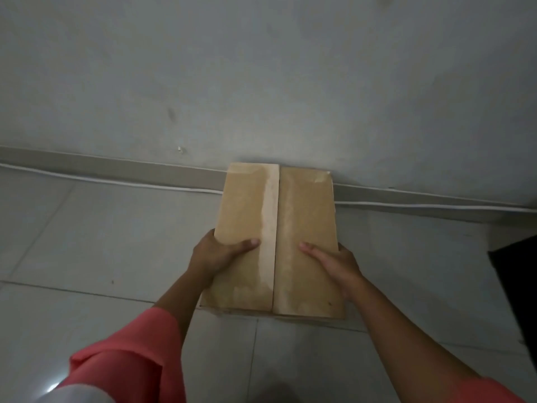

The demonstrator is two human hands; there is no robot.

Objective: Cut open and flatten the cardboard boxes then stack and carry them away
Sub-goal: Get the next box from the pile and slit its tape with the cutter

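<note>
Evidently the cardboard box (305, 213) is clamped between both hands, one on each long side. The left hand (216, 254) lays its thumb flat across the top panel, and the rest of its fingers go round the left edge and out of sight. The right hand (334, 263) mirrors it on the right edge. So the fingers on both sides are closed on the box, thumbs above and the others hidden below or behind.

Between the two thumbs runs the pale tape seam (270, 228) joining the two top flaps. The flaps lie shut, so the box looks not yet cut open. This symmetrical grip probably serves to shift or turn the whole box squarely.

Beyond the fingertips, the far end of the box sits close to the skirting (116, 170) and the white cable (116, 183) at the foot of the wall (261, 82). Beneath the hands is the tiled floor (116, 242). I cannot tell whether the box rests on it or is lifted clear
</note>
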